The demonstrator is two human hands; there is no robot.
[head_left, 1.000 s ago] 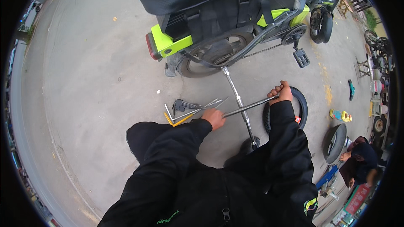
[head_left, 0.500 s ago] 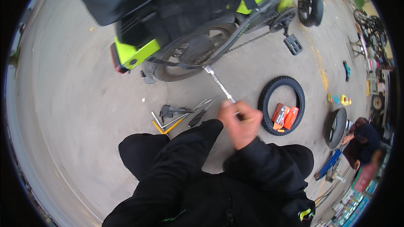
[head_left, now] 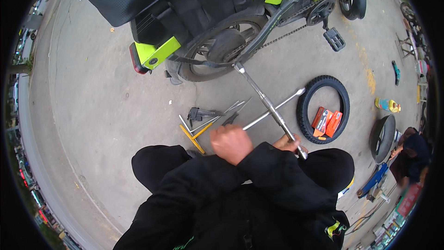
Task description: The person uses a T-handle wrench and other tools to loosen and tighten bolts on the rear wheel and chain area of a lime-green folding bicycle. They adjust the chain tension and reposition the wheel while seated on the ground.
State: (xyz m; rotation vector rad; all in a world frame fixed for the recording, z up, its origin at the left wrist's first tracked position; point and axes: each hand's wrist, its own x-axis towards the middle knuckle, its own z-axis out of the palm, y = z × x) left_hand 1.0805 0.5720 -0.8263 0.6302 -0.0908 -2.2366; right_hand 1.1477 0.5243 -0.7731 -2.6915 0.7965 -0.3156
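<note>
A silver four-way lug wrench (head_left: 261, 95) reaches up to the rear wheel (head_left: 203, 67) of a black and lime-green electric bike (head_left: 162, 53). Its upper socket meets the hub area by the frame; the exact nut is hidden. My forearms cross. My right hand (head_left: 231, 144), on the left of the picture, is closed around the lower-left end of the wrench's crossbar. Beneath the right sleeve my left hand (head_left: 286, 143) comes out and grips the shaft near its lower end, partly hidden by it.
Left of the wrench lie a yellow-handled T-wrench (head_left: 192, 138), a hex key set (head_left: 200, 113) and a screwdriver (head_left: 231, 118). A loose tyre (head_left: 301, 111) encircles orange boxes (head_left: 326, 121). Farther right are a yellow bottle (head_left: 387, 105), a dark basin (head_left: 383, 139), a blue jack (head_left: 373, 180) and another person (head_left: 411, 157).
My right hand has moved left and lower with the crossbar, as the wrench turned. The left hand now shows at the shaft's lower end. The view has shifted slightly.
</note>
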